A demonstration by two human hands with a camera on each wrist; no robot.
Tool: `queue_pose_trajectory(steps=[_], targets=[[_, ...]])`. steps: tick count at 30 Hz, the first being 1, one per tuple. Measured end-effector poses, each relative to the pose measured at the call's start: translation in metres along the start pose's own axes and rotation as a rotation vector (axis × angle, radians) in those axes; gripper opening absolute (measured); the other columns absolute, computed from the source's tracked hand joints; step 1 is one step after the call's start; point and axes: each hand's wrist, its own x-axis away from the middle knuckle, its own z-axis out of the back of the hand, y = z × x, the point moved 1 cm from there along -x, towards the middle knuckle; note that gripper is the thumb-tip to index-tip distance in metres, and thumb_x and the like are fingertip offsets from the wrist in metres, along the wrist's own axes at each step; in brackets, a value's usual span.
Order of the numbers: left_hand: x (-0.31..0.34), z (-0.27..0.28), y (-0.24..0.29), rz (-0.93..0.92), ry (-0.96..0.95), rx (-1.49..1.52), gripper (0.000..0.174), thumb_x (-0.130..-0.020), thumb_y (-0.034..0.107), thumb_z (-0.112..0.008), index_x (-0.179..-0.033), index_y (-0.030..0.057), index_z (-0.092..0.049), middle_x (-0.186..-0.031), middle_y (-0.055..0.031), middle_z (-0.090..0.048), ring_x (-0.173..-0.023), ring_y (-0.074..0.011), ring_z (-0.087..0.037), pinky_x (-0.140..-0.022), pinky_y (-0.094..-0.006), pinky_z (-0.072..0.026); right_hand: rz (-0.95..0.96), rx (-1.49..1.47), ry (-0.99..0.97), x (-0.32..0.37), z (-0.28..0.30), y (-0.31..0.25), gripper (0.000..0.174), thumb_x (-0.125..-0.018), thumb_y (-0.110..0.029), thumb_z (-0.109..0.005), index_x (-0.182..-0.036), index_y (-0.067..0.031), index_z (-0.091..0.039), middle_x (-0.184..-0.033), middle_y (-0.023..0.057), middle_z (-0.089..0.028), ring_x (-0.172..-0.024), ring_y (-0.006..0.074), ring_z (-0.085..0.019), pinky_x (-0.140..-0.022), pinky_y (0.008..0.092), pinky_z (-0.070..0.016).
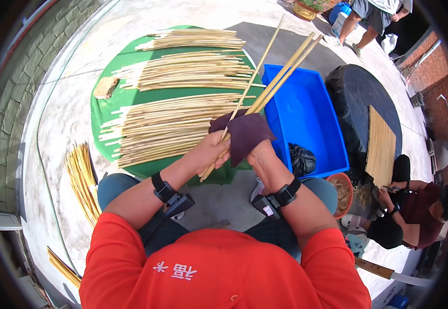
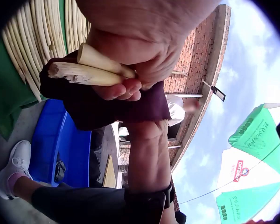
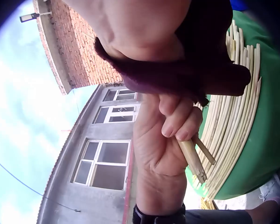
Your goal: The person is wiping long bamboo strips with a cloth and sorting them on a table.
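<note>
several pale stalks [image 1: 280, 73] slanting forward-right, left fingers [image 1: 218, 151] clenched round their near ends, right fingers [image 1: 260, 156] under dark cloth [image 1: 250, 135], grip unclear

Three Rows of Pale Stalks on a Green-Covered Desk [image 1: 98, 109]

A green cloth [image 3: 270, 100] covers the rounded desk and hangs over its near edge. Slender stalks lie crosswise in three rows, their ends uneven: a narrow far row [image 1: 193, 40], a broader middle row [image 1: 188, 70] and a deep near row [image 1: 167, 126]. Green strips show between them. A rough, tan block [image 1: 105, 87] sits by the middle row's left ends. Sunlight falls across the left side, shade across the right.
</note>
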Motion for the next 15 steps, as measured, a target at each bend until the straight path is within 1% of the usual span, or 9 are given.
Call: queue_pose_trajectory(steps=[1, 2, 4, 5, 7, 8, 10, 12, 15], targets=[[0.001, -0.005, -0.002, 0.03, 0.081, -0.02, 0.025, -0.093, 0.035, -0.047, -0.093, 0.0098, -0.044, -0.06, 0.0012, -0.042, -0.041, -0.0052, -0.033, -0.038, -0.019, -0.0279, 0.087, 0.665, -0.059, 0.006, -0.007, -0.031, 0.015, -0.071, 0.0, -0.057, -0.085, 0.0075, -0.059, -0.07, 0.0172, -0.063, -0.059, 0.0231, -0.062, -0.05, 0.0286, -0.0497], [0.002, -0.007, -0.003, 0.033, 0.079, -0.018, 0.025, -0.093, 0.035, -0.047, -0.093, 0.0098, -0.044, -0.06, 0.0012, -0.042, -0.041, -0.0052, -0.033, -0.038, -0.019, -0.0279, 0.084, 0.664, -0.058, 0.004, -0.003, -0.022, 0.015, -0.071, 0.0, -0.057, -0.085, 0.0075, -0.059, -0.07, 0.0172, -0.063, -0.059, 0.0231, -0.062, -0.05, 0.0286, -0.0497], [0.004, -0.009, -0.005, 0.041, 0.094, -0.031, 0.025, -0.094, 0.035, -0.045, -0.093, 0.0095, -0.044, -0.058, 0.0022, -0.039, -0.041, -0.0049, -0.03, -0.038, -0.0195, -0.0257, 0.103, -0.502, 0.264, -0.001, 0.009, -0.005, 0.017, -0.073, -0.005, -0.063, -0.086, 0.0051, -0.057, -0.083, 0.0135, -0.062, -0.071, 0.0207, -0.061, -0.066, 0.0321, -0.0512], [0.006, -0.01, -0.004, 0.043, 0.091, -0.03, 0.025, -0.094, 0.035, -0.045, -0.093, 0.0095, -0.044, -0.058, 0.0022, -0.039, -0.041, -0.0049, -0.03, -0.038, -0.0195, -0.0257, 0.103, -0.501, 0.267, 0.0, 0.012, -0.009, 0.017, -0.073, -0.005, -0.063, -0.086, 0.0051, -0.057, -0.083, 0.0135, -0.062, -0.071, 0.0207, -0.061, -0.066, 0.0321, -0.0512], [0.013, -0.006, -0.001, 0.07, 0.052, -0.213, 0.026, -0.094, 0.034, -0.045, -0.093, 0.0084, -0.044, -0.056, 0.0033, -0.037, -0.042, -0.0051, -0.03, -0.038, -0.0203, -0.0256, 0.259, 0.047, 0.385, -0.001, 0.023, -0.026, 0.01, -0.072, -0.004, -0.06, -0.071, 0.0051, -0.062, -0.068, 0.0162, -0.062, -0.059, 0.0237, -0.061, -0.053, 0.0312, -0.0511], [0.017, -0.006, 0.001, 0.073, 0.045, -0.215, 0.026, -0.094, 0.034, -0.045, -0.093, 0.0084, -0.044, -0.056, 0.0033, -0.037, -0.042, -0.0051, -0.03, -0.038, -0.0203, -0.0256, 0.261, 0.046, 0.393, -0.001, 0.034, -0.027, 0.01, -0.072, -0.004, -0.06, -0.071, 0.0051, -0.062, -0.068, 0.0162, -0.062, -0.059, 0.0237, -0.061, -0.053, 0.0312, -0.0511], [0.028, -0.006, 0.002, 0.073, 0.031, -0.377, 0.025, -0.094, 0.032, -0.046, -0.094, 0.0067, -0.044, -0.056, 0.0034, -0.036, -0.044, -0.005, -0.032, -0.04, -0.0199, -0.0271, 0.312, -0.346, 0.624, 0.002, 0.062, -0.025, 0.014, -0.074, -0.009, -0.061, -0.075, 0.0053, -0.062, -0.073, 0.0159, -0.063, -0.061, 0.0234, -0.061, -0.056, 0.0302, -0.0508], [0.033, 0.01, -0.017, 0.084, 0.003, -0.381, 0.026, -0.093, 0.032, -0.047, -0.094, 0.006, -0.044, -0.056, 0.0033, -0.036, -0.046, -0.0049, -0.033, -0.041, -0.02, -0.0278, 0.359, -0.458, 0.751, 0.005, 0.092, -0.033, 0.017, -0.076, -0.01, -0.059, -0.078, 0.0068, -0.06, -0.075, 0.0163, -0.062, -0.063, 0.0236, -0.06, -0.057, 0.0328, -0.0501], [0.045, 0.028, -0.021, 0.116, -0.022, -0.42, 0.026, -0.093, 0.031, -0.048, -0.096, 0.0055, -0.045, -0.056, 0.0033, -0.037, -0.049, -0.0047, -0.034, -0.043, -0.0203, -0.0288, 0.415, -0.483, 0.793, 0.008, 0.15, -0.036, 0.02, -0.078, -0.012, -0.056, -0.079, 0.0074, -0.058, -0.073, 0.0164, -0.059, -0.063, 0.0262, -0.058, -0.056, 0.0373, -0.0486]])
